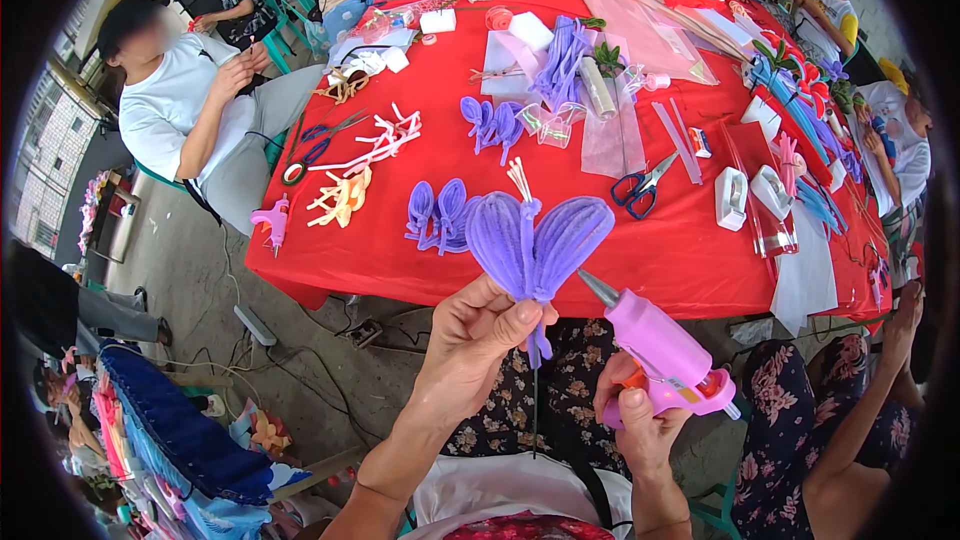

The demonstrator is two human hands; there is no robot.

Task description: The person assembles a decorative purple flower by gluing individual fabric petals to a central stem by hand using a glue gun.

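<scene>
Pinched in my left hand is a purple pipe-cleaner flower, its two rounded petals spread upward and pale stamens standing between them. A thin dark stem runs down below that hand. My right hand grips a pink hot glue gun, its grey nozzle pointing up-left close by the right petal. Whether the nozzle touches the petal I cannot tell. On the red table just beyond lie purple looped petals, with another purple petal group farther back.
The red-covered table bears blue-handled scissors, a clear tape dispenser, cream pipe-cleaner pieces and a smaller pink glue gun. A person in white sits at the left; others sit around. Cables cross the floor.
</scene>
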